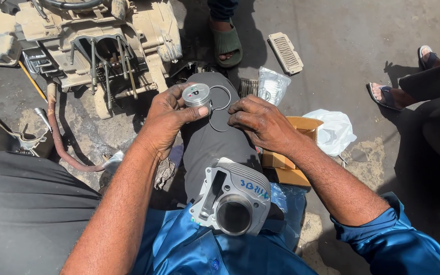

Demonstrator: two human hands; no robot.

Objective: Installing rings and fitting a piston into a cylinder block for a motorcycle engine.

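My left hand (166, 118) grips a small shiny metal piston (196, 95) by its side, crown up. My right hand (260, 121) pinches thin wire piston rings (222, 104) that loop beside and below the piston. Both hands hover above my raised knee in dark trousers (207, 147). A silver finned engine cylinder block (235, 196), bore facing the camera, rests on my lap just below the hands.
A dusty stripped engine case (98, 46) with long studs sits on the concrete at top left, a rusty curved pipe (57, 137) beside it. A cardboard box (289, 163), plastic bags (334, 130) and a finned cover (285, 52) lie right. Other people's sandalled feet (227, 43) stand nearby.
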